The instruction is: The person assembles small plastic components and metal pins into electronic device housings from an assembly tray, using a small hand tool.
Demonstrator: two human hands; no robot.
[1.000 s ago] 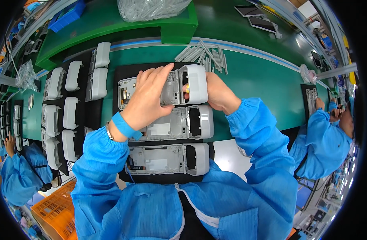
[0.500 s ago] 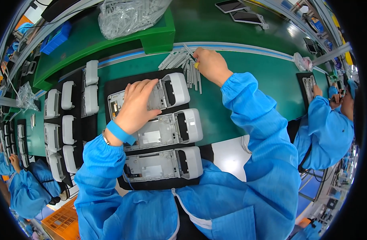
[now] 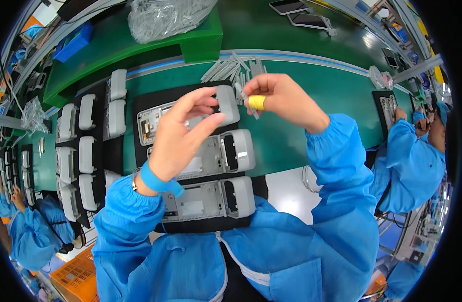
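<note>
My right hand (image 3: 286,103), yellow tape wrapped round one finger, pinches a thin grey strip (image 3: 239,90) above the bench. Just beyond it lies a loose pile of similar pale strips (image 3: 222,71). My left hand (image 3: 178,141), a blue band at its wrist, hovers over the light-grey device housings with fingers apart and nothing held. Three housings rest in a column on black mats: the far housing (image 3: 228,105) is partly hidden by my left hand, the middle housing (image 3: 245,149) partly too, and the near housing (image 3: 200,202) lies closest to my body.
More grey housings (image 3: 87,111) stand on black mats at the left. A green raised shelf (image 3: 203,45) carries a clear bag of strips (image 3: 165,20). Tablet-like devices (image 3: 309,21) lie at the back. Co-workers in blue sit at both sides, one sleeve (image 3: 404,161) at the right.
My right hand has come back from the strip pile toward me with a strip. My left hand has lifted off the far housing and moved right and nearer.
</note>
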